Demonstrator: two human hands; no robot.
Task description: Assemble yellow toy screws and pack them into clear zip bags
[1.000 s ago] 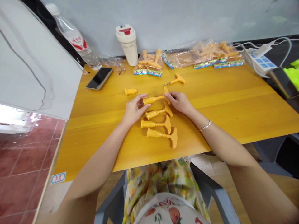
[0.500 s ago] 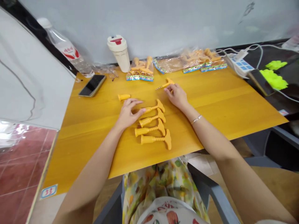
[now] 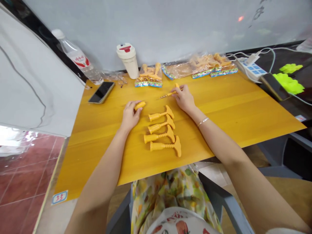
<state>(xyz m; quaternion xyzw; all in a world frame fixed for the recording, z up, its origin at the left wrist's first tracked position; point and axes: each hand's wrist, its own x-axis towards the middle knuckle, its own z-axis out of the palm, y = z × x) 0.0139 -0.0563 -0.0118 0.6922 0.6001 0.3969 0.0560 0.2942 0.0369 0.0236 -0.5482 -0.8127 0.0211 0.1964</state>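
Note:
My left hand (image 3: 131, 114) is closed around a short ribbed yellow sleeve (image 3: 140, 105), lifted at the left of the group. In my right hand (image 3: 184, 97) is a yellow T-handled corkscrew (image 3: 172, 93), its twisted metal tip pointing left toward the sleeve; the fingers partly cover the handle. Between my forearms lie several more yellow T-handled corkscrews (image 3: 162, 144), stacked in a row one below another. Each has a similar sleeve over its tip end and its handle toward the right. Neither hand touches that row.
Along the back stand a water bottle (image 3: 79, 58) and a lidded white cup (image 3: 128, 61). A phone (image 3: 101, 92) lies at left. Plastic bags of yellow tools (image 3: 149, 76) rest against the wall. A power strip (image 3: 253, 69) with white cables is at right.
My left hand has moved from the row's top corkscrew to the loose sleeve and taken hold of it. My right hand has gripped the separate corkscrew and shifted it slightly left.

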